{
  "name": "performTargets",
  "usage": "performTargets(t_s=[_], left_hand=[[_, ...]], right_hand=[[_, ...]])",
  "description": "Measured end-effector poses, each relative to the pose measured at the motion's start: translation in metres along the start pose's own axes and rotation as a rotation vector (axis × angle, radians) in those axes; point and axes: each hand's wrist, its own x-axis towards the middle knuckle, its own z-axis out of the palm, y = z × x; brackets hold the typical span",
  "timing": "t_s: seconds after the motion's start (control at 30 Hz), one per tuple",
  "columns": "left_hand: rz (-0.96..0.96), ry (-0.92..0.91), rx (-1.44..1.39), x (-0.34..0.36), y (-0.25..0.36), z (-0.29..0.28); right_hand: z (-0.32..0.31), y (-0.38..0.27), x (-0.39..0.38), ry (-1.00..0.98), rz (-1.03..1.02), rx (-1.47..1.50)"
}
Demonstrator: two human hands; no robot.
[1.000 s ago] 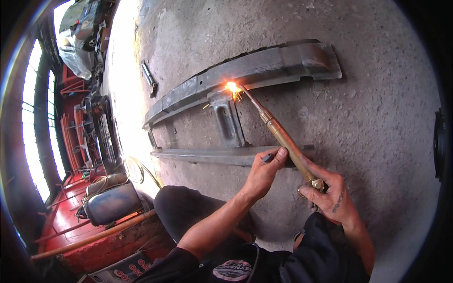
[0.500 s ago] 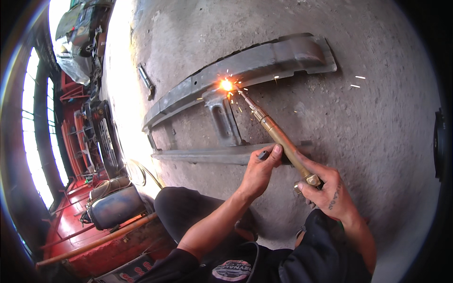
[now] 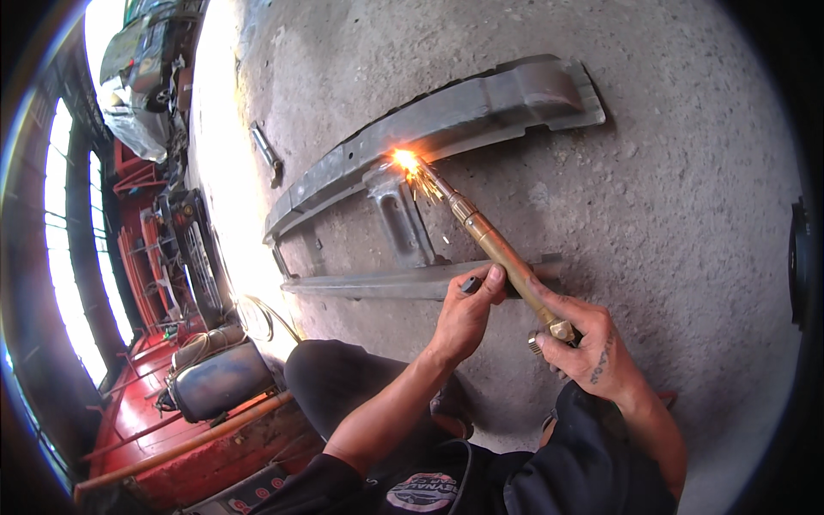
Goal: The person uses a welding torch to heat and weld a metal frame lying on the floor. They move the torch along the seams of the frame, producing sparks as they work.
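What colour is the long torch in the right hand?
The torch is mostly brassy golden-brown; the head view shows it best.

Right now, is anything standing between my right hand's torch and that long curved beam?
Nothing visible does. Your right hand holds the brass torch, its tip close to the curved beam; your left hand, holding a small dark piece, is beside the torch. Glare hides whether the tip touches.

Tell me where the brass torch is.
In the head view, just right of centre, the brass torch slants from the right hand up-left to the sparks by the curved beam.
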Motion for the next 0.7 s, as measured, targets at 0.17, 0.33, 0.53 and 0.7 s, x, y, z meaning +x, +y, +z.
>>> performTargets(t_s=[0.17,0.33,0.53,0.7], left_hand=[[-0.03,0.025,0.008,-0.001,0.002,-0.002],[-0.029,0.064,-0.084,-0.005,0.007,0.008],[0.018,0.043,-0.088,-0.003,0.001,0.004],[-0.01,-0.031,-0.014,0.0,0.0,-0.003]], right_hand=[[0.0,-0.005,0.002,-0.005,0.016,-0.061],[0.001,-0.006,0.0,-0.006,-0.01,-0.069],[0.006,-0.005,-0.001,0.009,-0.019,-0.015],[0.006,-0.006,-0.001,0.018,-0.006,-0.044]])
